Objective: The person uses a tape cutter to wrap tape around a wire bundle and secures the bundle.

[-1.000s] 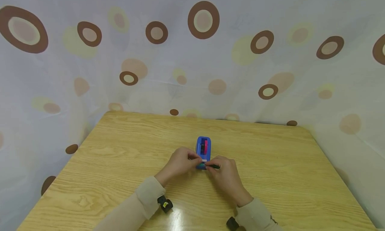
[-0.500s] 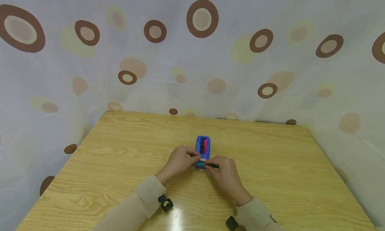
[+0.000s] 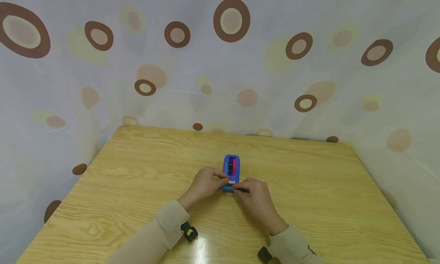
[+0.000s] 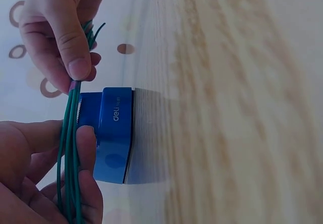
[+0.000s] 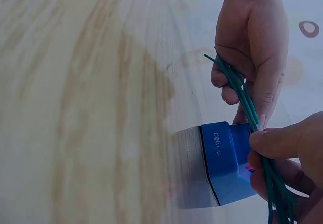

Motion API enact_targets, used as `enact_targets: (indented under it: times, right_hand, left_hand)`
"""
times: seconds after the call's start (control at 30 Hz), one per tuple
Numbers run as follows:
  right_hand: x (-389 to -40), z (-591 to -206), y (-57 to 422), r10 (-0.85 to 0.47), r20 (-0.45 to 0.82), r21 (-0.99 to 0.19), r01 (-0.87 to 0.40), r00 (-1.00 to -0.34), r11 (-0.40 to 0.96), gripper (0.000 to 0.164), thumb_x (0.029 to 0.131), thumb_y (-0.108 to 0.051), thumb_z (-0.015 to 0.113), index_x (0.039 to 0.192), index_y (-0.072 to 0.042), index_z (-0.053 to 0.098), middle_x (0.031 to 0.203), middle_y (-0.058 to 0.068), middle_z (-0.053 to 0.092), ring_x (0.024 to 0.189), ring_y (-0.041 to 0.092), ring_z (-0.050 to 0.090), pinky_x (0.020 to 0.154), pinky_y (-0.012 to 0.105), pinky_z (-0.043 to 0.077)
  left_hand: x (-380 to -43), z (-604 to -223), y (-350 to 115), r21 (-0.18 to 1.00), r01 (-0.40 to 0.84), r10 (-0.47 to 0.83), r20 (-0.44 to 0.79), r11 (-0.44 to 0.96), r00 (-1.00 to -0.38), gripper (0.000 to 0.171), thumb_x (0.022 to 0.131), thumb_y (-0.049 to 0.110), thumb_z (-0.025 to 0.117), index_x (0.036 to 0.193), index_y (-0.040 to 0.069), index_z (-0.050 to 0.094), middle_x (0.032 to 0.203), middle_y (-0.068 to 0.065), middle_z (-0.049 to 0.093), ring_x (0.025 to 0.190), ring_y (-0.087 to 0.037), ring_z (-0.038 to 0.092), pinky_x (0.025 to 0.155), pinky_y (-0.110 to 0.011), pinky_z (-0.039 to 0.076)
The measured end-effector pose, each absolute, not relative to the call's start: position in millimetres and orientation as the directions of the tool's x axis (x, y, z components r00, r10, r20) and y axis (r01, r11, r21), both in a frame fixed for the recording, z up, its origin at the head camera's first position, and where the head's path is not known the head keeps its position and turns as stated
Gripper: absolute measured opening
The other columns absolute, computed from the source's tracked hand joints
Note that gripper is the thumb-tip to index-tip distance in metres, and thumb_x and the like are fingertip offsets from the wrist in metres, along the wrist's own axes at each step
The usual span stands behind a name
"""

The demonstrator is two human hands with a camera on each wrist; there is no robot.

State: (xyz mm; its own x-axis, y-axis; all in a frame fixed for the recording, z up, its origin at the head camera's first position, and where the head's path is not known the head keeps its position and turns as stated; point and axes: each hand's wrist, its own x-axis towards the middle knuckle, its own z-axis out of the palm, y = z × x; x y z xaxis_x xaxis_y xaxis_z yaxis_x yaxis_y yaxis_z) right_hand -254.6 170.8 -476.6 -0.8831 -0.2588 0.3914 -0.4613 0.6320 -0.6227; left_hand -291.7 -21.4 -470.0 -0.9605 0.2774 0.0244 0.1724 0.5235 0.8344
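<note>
A bundle of thin green wire-like strands (image 4: 69, 148) runs between both hands, across the front of a blue tape dispenser (image 5: 227, 158). My left hand (image 3: 206, 183) pinches the bundle from the left, thumb against the forefinger. From the right, my right hand (image 3: 259, 199) pinches it between thumb and fingers, and loose strand ends stick out past that hand. Between the two grips a small pale pinkish band of tape (image 5: 261, 120) shows on the strands, partly covered by the right fingertips. The dispenser's toothed cutting edge (image 4: 78, 108) lies right beside the bundle.
The dispenser carries a pink-cored roll (image 3: 234, 167) and stands on a wood-grain table (image 3: 165, 153). A patterned cloth (image 3: 192, 65) hangs behind the table and along its sides. Black wrist cameras (image 3: 189, 232) are strapped at both sleeve cuffs.
My left fingertips have shifted slightly left, so more of the green strands shows between the hands. The right hand keeps its grip nearly in place, and the dispenser has not visibly moved.
</note>
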Motion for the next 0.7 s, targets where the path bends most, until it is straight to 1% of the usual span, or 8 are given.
enact_targets:
  times: [0.2,0.27,0.4,0.5,0.63,0.7]
  right_hand:
    - [-254.9,-477.6,170.5,-0.268,0.382,-0.62,-0.46,-0.885,0.636,0.013,0.078,0.003,0.081,0.087,-0.007,0.08,0.077,-0.006,0.066,0.07,0.007,0.059,0.061,0.024,0.048]
    - [-254.7,-477.5,170.3,-0.268,0.37,-0.626,-0.452,-0.89,0.636,0.014,0.078,0.004,0.081,0.087,-0.007,0.08,0.077,-0.006,0.066,0.069,0.007,0.058,0.06,0.024,0.047]
    - [-254.6,-477.3,169.7,-0.27,0.348,-0.635,-0.437,-0.898,0.637,0.015,0.078,0.004,0.08,0.088,-0.007,0.08,0.077,-0.006,0.065,0.068,0.006,0.056,0.059,0.023,0.045]
    - [-254.8,-477.6,169.4,-0.266,0.339,-0.64,-0.428,-0.902,0.638,0.015,0.078,0.004,0.08,0.087,-0.007,0.08,0.077,-0.006,0.065,0.069,0.006,0.056,0.06,0.024,0.046]
    - [-254.7,-477.7,168.7,-0.26,0.337,-0.644,-0.423,-0.905,0.637,0.015,0.077,0.005,0.081,0.086,-0.007,0.08,0.077,-0.006,0.066,0.07,0.007,0.057,0.06,0.024,0.047]
    - [-255.0,-477.8,168.3,-0.258,0.335,-0.646,-0.42,-0.906,0.637,0.015,0.077,0.005,0.08,0.086,-0.006,0.08,0.077,-0.006,0.066,0.069,0.007,0.057,0.061,0.024,0.047]
  left_hand:
    - [-292.7,-470.1,-21.9,0.825,0.185,0.289,0.027,0.534,-0.957,0.012,0.093,0.022,0.072,0.097,0.015,0.081,0.105,-0.001,0.072,0.101,-0.016,0.06,0.072,-0.029,0.051]
    - [-293.1,-470.1,-21.9,0.828,0.175,0.287,0.019,0.532,-0.958,0.012,0.093,0.022,0.072,0.096,0.015,0.081,0.105,-0.001,0.072,0.099,-0.015,0.06,0.071,-0.029,0.051]
    - [-293.5,-469.9,-22.7,0.827,0.177,0.292,0.016,0.534,-0.956,0.012,0.092,0.023,0.072,0.095,0.016,0.081,0.105,-0.001,0.072,0.098,-0.014,0.06,0.075,-0.031,0.05]
    - [-294.3,-470.5,-23.5,0.838,0.171,0.302,0.007,0.519,-0.953,0.011,0.093,0.021,0.072,0.095,0.015,0.081,0.104,-0.001,0.071,0.093,-0.013,0.061,0.074,-0.031,0.052]
    - [-296.3,-471.6,-23.8,0.859,0.143,0.311,-0.02,0.492,-0.95,0.01,0.093,0.018,0.071,0.094,0.014,0.081,0.104,-0.002,0.07,0.082,-0.011,0.062,0.06,-0.026,0.053]
    - [-297.0,-471.6,-23.7,0.86,0.135,0.31,-0.028,0.492,-0.95,0.01,0.093,0.018,0.071,0.094,0.014,0.081,0.104,-0.002,0.07,0.08,-0.01,0.061,0.059,-0.024,0.053]
